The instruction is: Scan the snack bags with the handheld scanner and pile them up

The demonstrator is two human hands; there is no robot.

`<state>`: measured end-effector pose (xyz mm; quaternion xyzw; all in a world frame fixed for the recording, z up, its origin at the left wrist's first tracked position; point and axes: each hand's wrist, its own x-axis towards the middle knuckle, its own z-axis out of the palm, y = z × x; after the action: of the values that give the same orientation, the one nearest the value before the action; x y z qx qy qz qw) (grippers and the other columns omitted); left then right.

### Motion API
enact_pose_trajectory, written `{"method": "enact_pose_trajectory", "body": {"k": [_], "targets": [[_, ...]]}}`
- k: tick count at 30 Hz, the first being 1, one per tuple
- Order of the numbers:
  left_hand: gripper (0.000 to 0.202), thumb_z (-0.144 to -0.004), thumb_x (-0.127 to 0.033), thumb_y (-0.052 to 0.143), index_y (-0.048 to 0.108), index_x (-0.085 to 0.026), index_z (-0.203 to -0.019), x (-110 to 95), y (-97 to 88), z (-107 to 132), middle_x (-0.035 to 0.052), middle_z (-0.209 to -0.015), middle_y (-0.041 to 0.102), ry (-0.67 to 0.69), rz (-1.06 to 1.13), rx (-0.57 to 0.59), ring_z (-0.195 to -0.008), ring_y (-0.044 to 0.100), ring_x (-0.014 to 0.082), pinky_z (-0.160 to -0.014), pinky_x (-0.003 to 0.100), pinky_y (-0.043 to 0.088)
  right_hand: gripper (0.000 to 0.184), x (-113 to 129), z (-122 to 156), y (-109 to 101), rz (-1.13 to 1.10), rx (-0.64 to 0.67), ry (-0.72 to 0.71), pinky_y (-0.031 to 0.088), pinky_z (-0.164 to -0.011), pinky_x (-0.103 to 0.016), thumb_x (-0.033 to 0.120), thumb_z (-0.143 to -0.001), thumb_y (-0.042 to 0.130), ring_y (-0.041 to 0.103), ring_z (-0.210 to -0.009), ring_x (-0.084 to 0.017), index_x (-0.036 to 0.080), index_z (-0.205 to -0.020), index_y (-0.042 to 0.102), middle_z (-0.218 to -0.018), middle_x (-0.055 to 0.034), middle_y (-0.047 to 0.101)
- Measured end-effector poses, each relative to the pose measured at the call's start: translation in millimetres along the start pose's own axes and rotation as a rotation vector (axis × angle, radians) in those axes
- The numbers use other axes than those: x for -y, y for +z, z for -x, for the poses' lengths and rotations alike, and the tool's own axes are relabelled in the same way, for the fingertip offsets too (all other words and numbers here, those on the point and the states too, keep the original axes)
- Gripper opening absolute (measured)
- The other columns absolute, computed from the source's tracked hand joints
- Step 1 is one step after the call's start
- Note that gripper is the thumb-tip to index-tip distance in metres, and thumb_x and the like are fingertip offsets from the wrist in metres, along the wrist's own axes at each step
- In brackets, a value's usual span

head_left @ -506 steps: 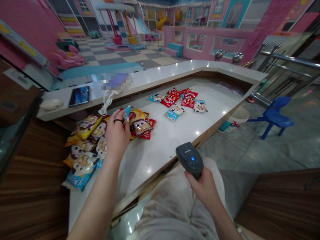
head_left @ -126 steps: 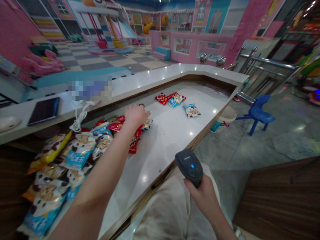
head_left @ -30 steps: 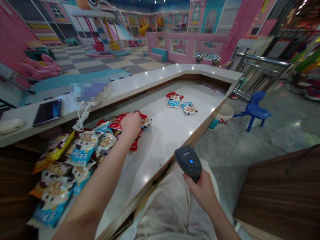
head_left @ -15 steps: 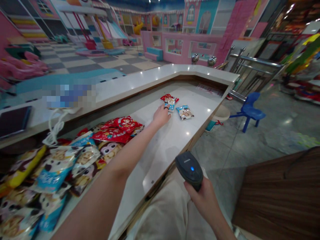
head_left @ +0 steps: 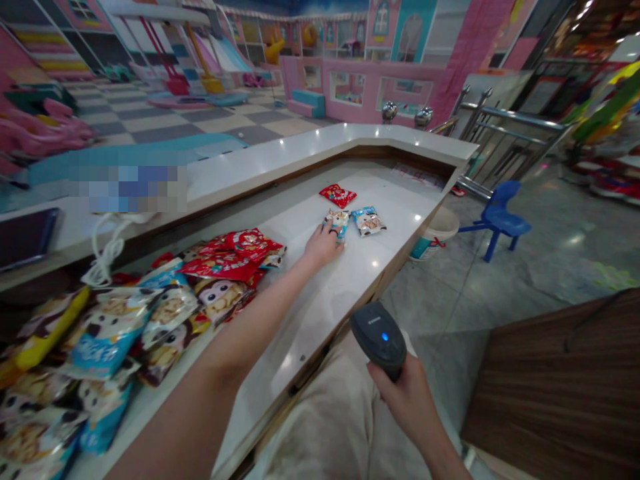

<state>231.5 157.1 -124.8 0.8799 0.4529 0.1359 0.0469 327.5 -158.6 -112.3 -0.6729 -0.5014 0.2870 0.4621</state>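
Note:
My left hand (head_left: 324, 244) reaches across the white desk with its fingers on a small blue-and-white snack packet (head_left: 341, 223), covering its left part. Just right of it lies a second blue-and-white snack packet (head_left: 369, 221), and behind it a red snack packet (head_left: 338, 195); my hand is apart from both. In my right hand (head_left: 407, 393) is a black barcode scanner (head_left: 379, 337), gripped by its handle over my lap. A blue light glows on the scanner's top. To the left of my left arm lies a heap of larger snack bags (head_left: 107, 333), some under red packets (head_left: 235, 253).
A raised white counter ledge (head_left: 310, 150) runs behind the desk, with a tablet-like device (head_left: 27, 237) and a white cable (head_left: 106, 253) at left. A bucket (head_left: 434, 233), a blue chair (head_left: 503, 213) and a brown wooden cabinet (head_left: 560, 373) stand on the right.
My left hand has drawn the blue-and-white packet a little towards me, off the red packet, which now shows whole. The right hand and scanner stay nearly still.

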Motion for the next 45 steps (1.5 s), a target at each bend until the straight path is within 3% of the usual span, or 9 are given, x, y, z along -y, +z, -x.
{"method": "enact_pose_trajectory", "body": {"k": [7, 11, 14, 19, 22, 24, 27, 32, 45], "targets": [[0.046, -0.092, -0.035, 0.059, 0.059, -0.020, -0.135, -20, -14.2, 118, 0.0107, -0.154, 0.045, 0.024, -0.027, -0.080, -0.135, 0.046, 0.0310, -0.114, 0.044, 0.038, 0.012, 7, 11, 6, -0.014, -0.017, -0.047, 0.047, -0.052, -0.024, 0.027, -0.077, 0.061, 0.063, -0.056, -0.019, 0.018, -0.070, 0.067, -0.061, -0.0020, 0.068], [0.043, -0.093, -0.032, 0.058, 0.061, -0.020, -0.134, -20, -19.8, 153, 0.0108, -0.153, 0.046, 0.011, 0.088, -0.122, -0.136, 0.045, 0.0319, -0.116, 0.047, 0.036, 0.011, 10, 19, 6, -0.024, -0.008, -0.057, 0.047, -0.050, -0.025, 0.026, -0.077, 0.062, 0.062, -0.053, -0.019, 0.019, -0.069, 0.066, -0.058, -0.0014, 0.066], [0.040, -0.094, -0.034, 0.058, 0.063, -0.021, -0.131, -16, -24.5, 168, 0.0112, -0.149, 0.052, -0.030, 0.413, -0.189, -0.135, 0.048, 0.0292, -0.116, 0.047, 0.035, 0.012, 12, 23, 4, -0.020, -0.012, -0.051, 0.047, -0.049, -0.025, 0.027, -0.078, 0.062, 0.061, -0.052, -0.019, 0.019, -0.069, 0.066, -0.056, -0.0014, 0.065], [0.039, -0.090, -0.043, 0.065, 0.066, -0.022, -0.122, -11, -23.0, 178, 0.0088, -0.126, 0.068, -0.283, 1.325, -0.262, -0.115, 0.062, 0.0224, -0.106, 0.038, 0.045, 0.014, 15, 24, 2, -0.014, -0.022, -0.052, 0.047, -0.050, -0.026, 0.029, -0.079, 0.061, 0.064, -0.055, -0.021, 0.019, -0.070, 0.066, -0.058, -0.0025, 0.067], [0.036, -0.087, -0.047, 0.068, 0.069, -0.019, -0.109, -7, -20.2, 179, 0.0080, -0.109, 0.073, -0.459, 1.825, -0.226, -0.097, 0.068, 0.0196, -0.094, 0.036, 0.053, 0.014, 17, 23, 4, 0.006, -0.031, -0.067, 0.049, -0.053, -0.026, 0.029, -0.078, 0.062, 0.066, -0.058, -0.022, 0.018, -0.072, 0.068, -0.062, -0.0035, 0.070], [0.034, -0.090, -0.047, 0.064, 0.068, -0.018, -0.108, -4, -20.6, 178, 0.0087, -0.107, 0.073, -0.494, 2.005, -0.165, -0.096, 0.070, 0.0196, -0.093, 0.038, 0.055, 0.014, 18, 21, 6, 0.011, -0.033, -0.086, 0.050, -0.057, -0.027, 0.028, -0.077, 0.062, 0.067, -0.062, -0.023, 0.017, -0.076, 0.070, -0.067, -0.0042, 0.072], [0.033, -0.095, -0.045, 0.056, 0.067, -0.018, -0.110, 0, -23.2, 176, 0.0094, -0.108, 0.074, -0.512, 2.098, -0.100, -0.098, 0.071, 0.0197, -0.096, 0.039, 0.055, 0.015, 23, 20, 10, 0.001, -0.013, -0.104, 0.052, -0.060, -0.027, 0.027, -0.077, 0.062, 0.069, -0.066, -0.023, 0.016, -0.081, 0.072, -0.071, -0.0043, 0.074], [0.033, -0.101, -0.041, 0.046, 0.066, -0.018, -0.113, 1, -24.7, 172, 0.0097, -0.111, 0.074, -0.567, 2.175, -0.129, -0.104, 0.070, 0.0209, -0.103, 0.044, 0.052, 0.015, 26, 18, 16, -0.008, 0.004, -0.118, 0.053, -0.062, -0.027, 0.028, -0.079, 0.063, 0.069, -0.068, -0.023, 0.016, -0.083, 0.071, -0.071, -0.0044, 0.074], [0.046, -0.104, -0.043, 0.032, 0.066, -0.015, -0.117, -2, -29.4, 169, 0.0106, -0.107, 0.076, -0.562, 2.196, -0.115, -0.107, 0.071, 0.0183, -0.102, 0.036, 0.054, 0.016, 22, 21, 13, -0.002, 0.008, -0.057, 0.052, -0.055, -0.027, 0.030, -0.079, 0.062, 0.069, -0.065, -0.025, 0.016, -0.080, 0.070, -0.066, -0.0057, 0.071]]}}
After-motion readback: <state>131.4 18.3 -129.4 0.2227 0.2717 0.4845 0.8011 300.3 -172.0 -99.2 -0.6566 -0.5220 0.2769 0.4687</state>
